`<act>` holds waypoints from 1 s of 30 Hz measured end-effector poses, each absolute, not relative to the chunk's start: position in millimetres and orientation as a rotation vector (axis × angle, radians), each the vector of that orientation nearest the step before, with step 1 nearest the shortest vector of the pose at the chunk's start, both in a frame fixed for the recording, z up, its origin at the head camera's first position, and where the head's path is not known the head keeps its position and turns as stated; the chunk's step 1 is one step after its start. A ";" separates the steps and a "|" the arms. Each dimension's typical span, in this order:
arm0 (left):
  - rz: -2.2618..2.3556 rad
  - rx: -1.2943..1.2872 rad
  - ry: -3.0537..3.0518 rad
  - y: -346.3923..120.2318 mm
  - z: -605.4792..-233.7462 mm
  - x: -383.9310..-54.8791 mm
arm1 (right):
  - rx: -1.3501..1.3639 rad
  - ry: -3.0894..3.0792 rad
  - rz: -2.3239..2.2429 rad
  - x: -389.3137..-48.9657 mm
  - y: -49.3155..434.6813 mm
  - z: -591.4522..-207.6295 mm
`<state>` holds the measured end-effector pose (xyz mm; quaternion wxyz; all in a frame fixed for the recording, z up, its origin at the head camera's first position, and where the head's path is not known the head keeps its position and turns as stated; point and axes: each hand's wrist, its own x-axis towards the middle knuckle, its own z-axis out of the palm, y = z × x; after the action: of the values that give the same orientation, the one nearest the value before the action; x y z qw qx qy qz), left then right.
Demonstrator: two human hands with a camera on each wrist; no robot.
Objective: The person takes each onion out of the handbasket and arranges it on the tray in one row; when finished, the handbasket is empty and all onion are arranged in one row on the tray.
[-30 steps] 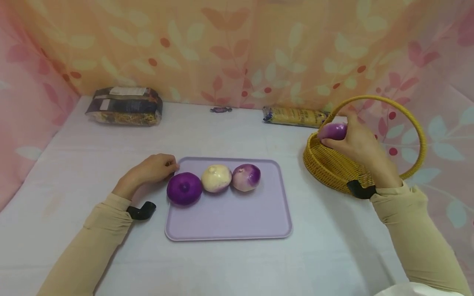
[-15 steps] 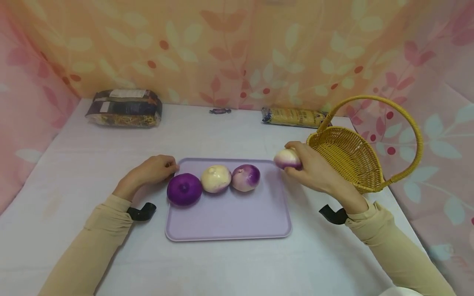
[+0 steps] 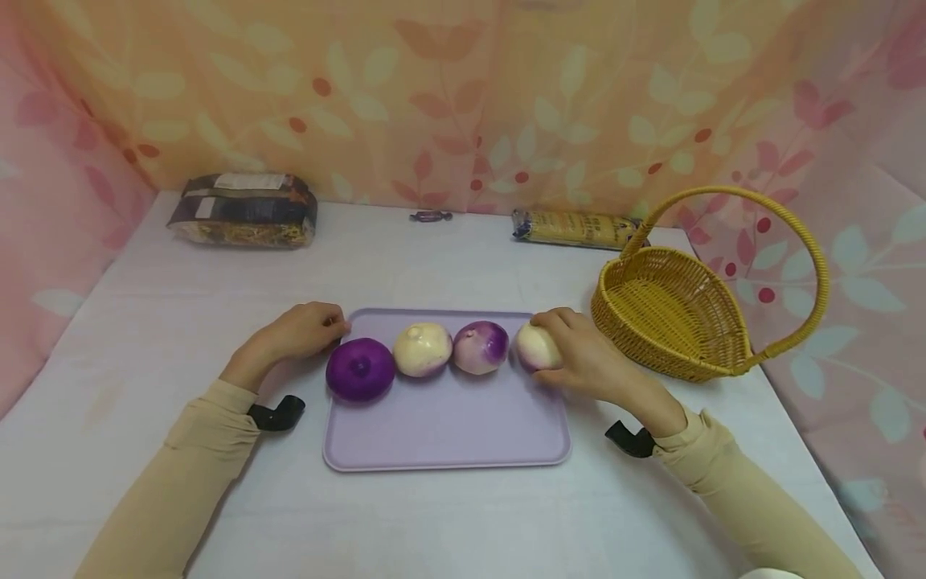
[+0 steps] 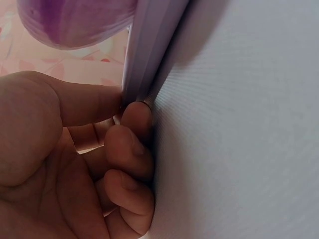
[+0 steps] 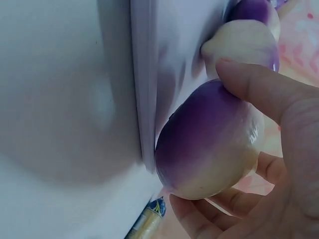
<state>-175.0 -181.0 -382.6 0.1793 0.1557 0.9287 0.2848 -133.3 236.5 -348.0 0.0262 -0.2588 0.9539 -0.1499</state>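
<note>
My right hand (image 3: 589, 354) holds a white-and-purple onion (image 3: 537, 347) at the right end of the lilac tray (image 3: 448, 434). In the right wrist view, the thumb is at one side of this glossy onion (image 5: 209, 139) and the fingers curl at the other, right by the tray rim. My left hand (image 3: 307, 330) pinches the tray's far left corner, thumb on the rim and fingers curled under it (image 4: 132, 159). Along the tray's far side sit a deep purple round vegetable (image 3: 360, 370), a mostly white onion (image 3: 423, 350) and a purple-and-white onion (image 3: 481, 347).
To the right stands a yellow wicker basket (image 3: 673, 354) with a tall hoop handle. A yellow packet (image 3: 575, 229), a small wrapped candy (image 3: 431, 215) and a dark food bag (image 3: 244, 211) lie along the back, before a floral curtain (image 3: 448, 96).
My right hand has brought the onion from over the basket leftward and down to the tray's right end. The left hand has stayed at the tray corner.
</note>
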 end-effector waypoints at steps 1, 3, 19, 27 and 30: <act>0.804 0.439 2.626 -181.3 -382.7 -174.9 | -0.812 2.955 -0.455 -133.1 235.2 -348.9; 0.802 0.438 2.625 -181.8 -383.0 -174.7 | -0.833 2.966 -0.440 -132.3 232.6 -350.4; 0.820 0.454 2.646 -183.9 -381.3 -171.9 | -0.796 2.984 -0.447 -126.7 222.6 -358.0; 0.813 0.451 2.653 -184.1 -381.6 -170.7 | -0.773 2.969 -0.411 -125.7 223.1 -358.9; 0.818 0.446 2.645 -184.2 -381.8 -170.7 | -0.778 2.962 -0.404 -125.3 223.9 -357.8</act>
<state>-170.7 -184.2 -381.8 0.1679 0.1569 0.9298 0.2875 -125.3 223.9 -357.8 0.0262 -0.2516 0.9586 -0.1307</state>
